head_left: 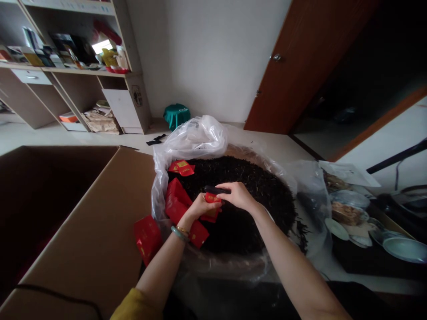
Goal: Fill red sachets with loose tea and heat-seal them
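My left hand (197, 207), with a pale green bangle (179, 234) on its wrist, grips a small red packet (211, 198) over a wide heap of dark, loose tea leaves (240, 171). In my right hand (240, 195) is a slim black bar-shaped tool (216, 190), lying across the packet's top edge. I cannot make out its exact kind. Below and left of my left hand, a large red bag (176, 200) rests on the leaves. Several small red packets (183, 168) lie at the heap's back left. Clear plastic (203, 133) lines the heap's rim.
A big open cardboard box (100, 213) stands at the left, beside another red bag (147, 237). Glass lids (405, 248) and a container of brown pieces (347, 212) are at the right. A green covered bin (176, 115) stands by the wall, left of a wooden door (293, 62).
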A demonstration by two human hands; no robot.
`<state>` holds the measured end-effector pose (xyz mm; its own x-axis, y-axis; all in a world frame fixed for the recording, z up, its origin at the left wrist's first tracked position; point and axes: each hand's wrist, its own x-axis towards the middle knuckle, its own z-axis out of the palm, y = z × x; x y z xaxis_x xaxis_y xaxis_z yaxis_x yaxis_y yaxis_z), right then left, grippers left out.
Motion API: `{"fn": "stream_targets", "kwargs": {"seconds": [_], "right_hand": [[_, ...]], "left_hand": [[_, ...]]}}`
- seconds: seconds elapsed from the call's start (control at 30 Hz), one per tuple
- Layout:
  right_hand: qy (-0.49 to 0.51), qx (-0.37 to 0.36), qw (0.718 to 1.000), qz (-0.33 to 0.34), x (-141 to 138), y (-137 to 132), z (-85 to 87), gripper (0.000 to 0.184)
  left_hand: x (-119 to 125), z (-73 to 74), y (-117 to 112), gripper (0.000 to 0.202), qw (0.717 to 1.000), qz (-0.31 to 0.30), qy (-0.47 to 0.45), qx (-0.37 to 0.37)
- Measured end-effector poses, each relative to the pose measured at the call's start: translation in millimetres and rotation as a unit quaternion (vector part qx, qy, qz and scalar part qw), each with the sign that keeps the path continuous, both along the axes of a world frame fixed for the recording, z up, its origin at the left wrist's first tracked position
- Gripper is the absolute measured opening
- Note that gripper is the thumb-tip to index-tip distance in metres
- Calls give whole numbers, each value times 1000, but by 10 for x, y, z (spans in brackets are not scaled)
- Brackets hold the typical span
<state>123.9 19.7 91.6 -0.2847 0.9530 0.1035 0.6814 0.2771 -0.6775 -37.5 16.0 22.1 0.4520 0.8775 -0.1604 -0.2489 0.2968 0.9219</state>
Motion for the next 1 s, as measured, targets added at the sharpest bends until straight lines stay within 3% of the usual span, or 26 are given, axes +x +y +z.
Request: {"fn": "stream_targets", "kwargs": {"seconds": [0.7,0.9,1.0], "right_hand": [[7,-3,1000,20,-56,-2,11,30],[78,13,995,-59,132,157,-232,47],[25,15,993,-110,287,208,-418,46]], "left_hand": [[18,23,-8,45,1000,-5,-15,11],[15,1,36,45,993,117,10,30],[10,12,52,42,985,166,7,33]]}}
